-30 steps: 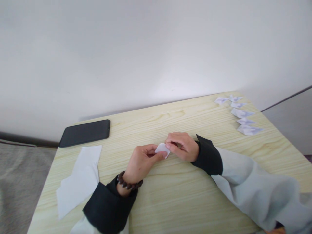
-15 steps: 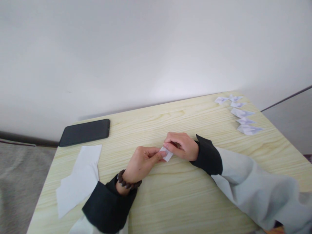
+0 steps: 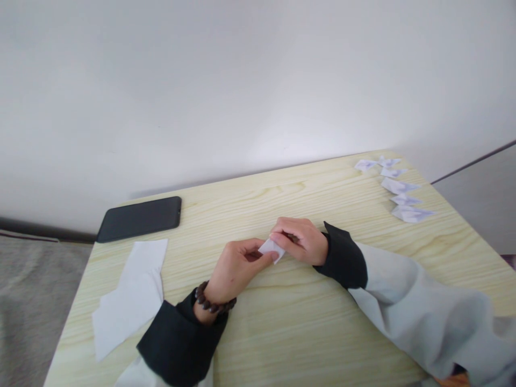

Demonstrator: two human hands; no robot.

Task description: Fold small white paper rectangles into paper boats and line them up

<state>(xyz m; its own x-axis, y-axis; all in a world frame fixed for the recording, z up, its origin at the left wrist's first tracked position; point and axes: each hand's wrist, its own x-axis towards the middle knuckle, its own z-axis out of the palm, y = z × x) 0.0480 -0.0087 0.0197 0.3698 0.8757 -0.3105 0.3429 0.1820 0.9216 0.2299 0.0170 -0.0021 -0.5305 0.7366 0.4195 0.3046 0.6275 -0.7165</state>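
A small folded piece of white paper [image 3: 271, 249] is pinched between both my hands just above the light wooden table [image 3: 306, 322], near its middle. My left hand [image 3: 234, 269], with a dark bead bracelet [image 3: 212, 303] on the wrist, grips the paper's left side with thumb and fingers closed. My right hand [image 3: 300, 240] has its fingers curled over the paper's right side. Most of the paper is hidden behind my fingers.
A black phone [image 3: 139, 218] lies at the table's back left. Sheets of white paper [image 3: 129, 295] lie at the left edge. Several small folded paper pieces [image 3: 399, 191] sit in a row at the back right corner. A white wall stands behind.
The paper piece has been turned slightly between my fingers and lifted a little. Both hands stay in the same spot.
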